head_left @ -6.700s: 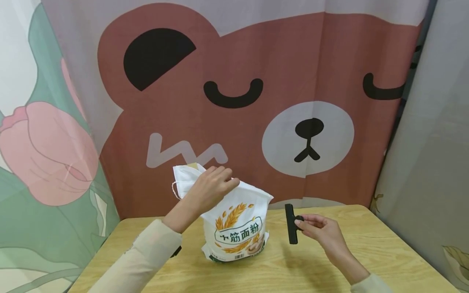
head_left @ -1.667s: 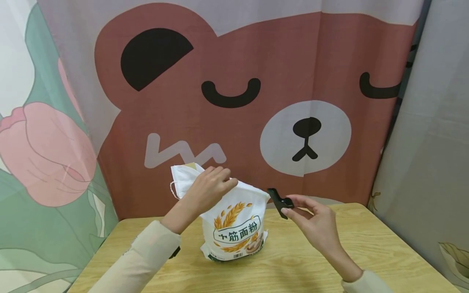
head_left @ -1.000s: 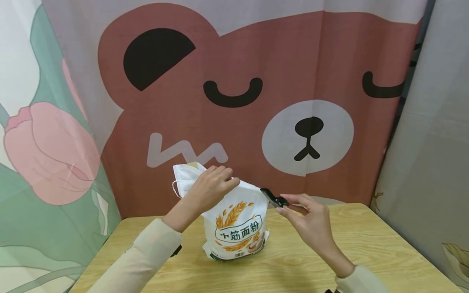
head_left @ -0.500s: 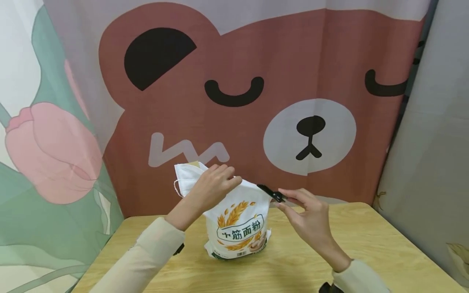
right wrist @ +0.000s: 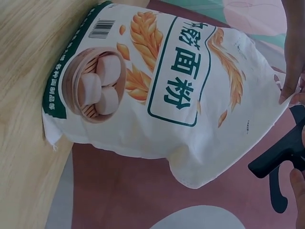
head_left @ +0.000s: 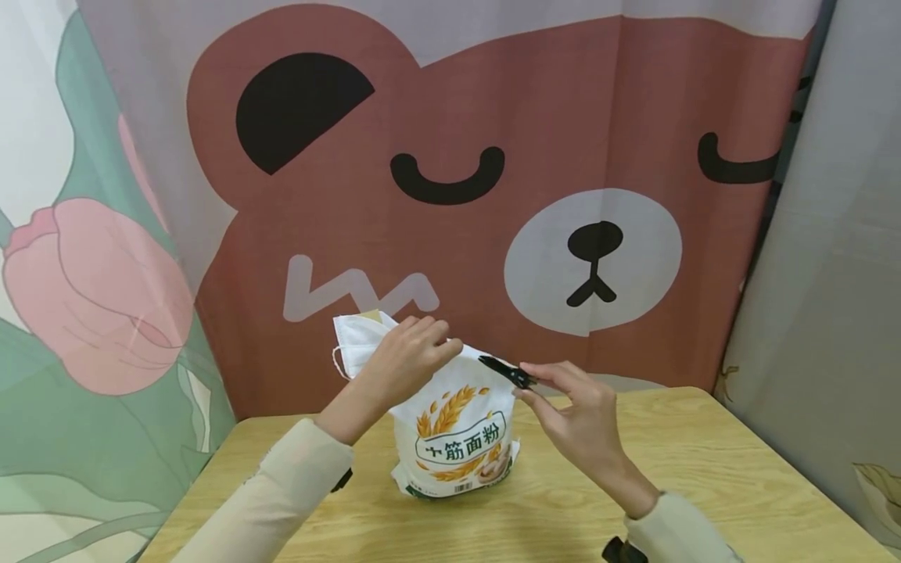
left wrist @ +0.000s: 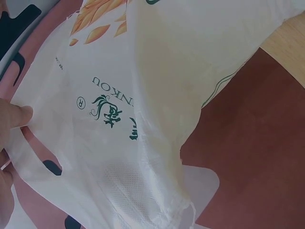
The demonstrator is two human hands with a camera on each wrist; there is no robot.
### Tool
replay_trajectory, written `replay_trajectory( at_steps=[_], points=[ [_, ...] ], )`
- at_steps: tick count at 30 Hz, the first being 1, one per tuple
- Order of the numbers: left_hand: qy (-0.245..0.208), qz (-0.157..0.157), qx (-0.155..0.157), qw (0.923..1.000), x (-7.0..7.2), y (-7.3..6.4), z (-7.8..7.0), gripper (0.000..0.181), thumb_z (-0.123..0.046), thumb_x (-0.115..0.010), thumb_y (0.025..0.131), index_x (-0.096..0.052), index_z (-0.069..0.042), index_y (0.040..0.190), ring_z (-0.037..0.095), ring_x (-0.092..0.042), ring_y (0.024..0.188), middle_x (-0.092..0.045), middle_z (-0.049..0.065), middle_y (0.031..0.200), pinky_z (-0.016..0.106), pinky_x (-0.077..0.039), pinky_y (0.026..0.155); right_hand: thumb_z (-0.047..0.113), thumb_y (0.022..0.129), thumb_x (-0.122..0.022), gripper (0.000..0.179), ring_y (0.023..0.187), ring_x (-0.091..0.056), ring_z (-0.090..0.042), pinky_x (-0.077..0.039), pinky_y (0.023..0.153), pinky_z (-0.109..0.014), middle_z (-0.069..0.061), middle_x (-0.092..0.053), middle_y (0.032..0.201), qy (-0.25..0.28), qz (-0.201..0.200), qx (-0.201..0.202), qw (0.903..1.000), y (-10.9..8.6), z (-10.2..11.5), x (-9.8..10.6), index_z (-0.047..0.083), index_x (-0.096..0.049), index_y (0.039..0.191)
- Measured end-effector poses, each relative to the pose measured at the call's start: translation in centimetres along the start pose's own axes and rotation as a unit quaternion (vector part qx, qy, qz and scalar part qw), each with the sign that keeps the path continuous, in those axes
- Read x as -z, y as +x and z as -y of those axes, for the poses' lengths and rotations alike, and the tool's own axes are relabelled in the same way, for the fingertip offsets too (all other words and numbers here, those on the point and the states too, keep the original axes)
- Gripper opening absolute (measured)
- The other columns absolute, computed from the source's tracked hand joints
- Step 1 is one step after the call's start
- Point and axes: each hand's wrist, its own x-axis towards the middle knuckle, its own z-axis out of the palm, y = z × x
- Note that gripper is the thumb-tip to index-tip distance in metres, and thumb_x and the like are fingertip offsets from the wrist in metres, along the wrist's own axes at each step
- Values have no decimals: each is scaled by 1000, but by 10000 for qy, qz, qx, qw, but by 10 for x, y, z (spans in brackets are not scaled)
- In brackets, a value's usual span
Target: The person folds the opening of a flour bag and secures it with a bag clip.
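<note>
A white flour bag (head_left: 454, 426) with wheat and green lettering stands on the wooden table. My left hand (head_left: 408, 356) grips its folded top edge; in the left wrist view, the thumb (left wrist: 19, 116) presses on the white fabric (left wrist: 114, 157). Between the thumb and fingers of my right hand (head_left: 580, 403) is a black bag clip (head_left: 508, 371). The clip lies slanted at the bag's upper right edge, its tip pointing toward my left hand. In the right wrist view, the two arms of the clip (right wrist: 279, 151) stand apart beside the bag's top edge.
The light wooden table (head_left: 633, 469) reaches back to a curtain with a brown bear print (head_left: 450, 258). A flower-patterned curtain (head_left: 98, 297) hangs at left, a grey one (head_left: 816, 313) at right. White string (head_left: 338, 362) loops from the bag's left corner.
My right hand has carried the bag clip left and up from beside the bag to its top edge, turning it from upright to slanted. My left hand has kept its grip.
</note>
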Motion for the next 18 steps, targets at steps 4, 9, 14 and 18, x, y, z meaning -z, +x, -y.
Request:
replay_trajectory(
  at_steps=[4,9,14,18],
  points=[
    [-31,-20,10,10000,-1,0,0,17,6,-69,81,-62,-9,86,18,-45,61,-47,4,75,28,-36,56,2,66,-84,38,75,-68,-18,-53,64,-20,-4,-72,92,-69,-11,247,9997,0,-3,-1,3,-75,103],
    [-32,-33,32,10000,0,-1,-1,19,7,-70,80,-61,-9,86,18,-45,61,-48,4,75,29,-36,56,7,72,-82,33,75,-69,-21,-53,62,-20,-4,-71,93,16,-1,398,9992,-1,-7,-4,2,-74,104],
    [-68,30,40,10000,0,-1,-1,18,6,-69,81,-62,-9,87,19,-47,63,-49,4,76,29,-37,57,21,83,-77,27,71,-65,-18,-49,57,-17,-4,-71,88,133,-38,623,9980,-2,-9,-7,0,-75,101],
    [-97,30,46,9999,-1,-1,-1,18,6,-70,81,-62,-9,87,19,-48,63,-50,4,77,29,-38,57,28,90,-71,31,69,-63,-19,-47,55,-19,-5,-71,84,131,-71,869,9961,-1,-9,-11,0,-75,100]
  ],
)
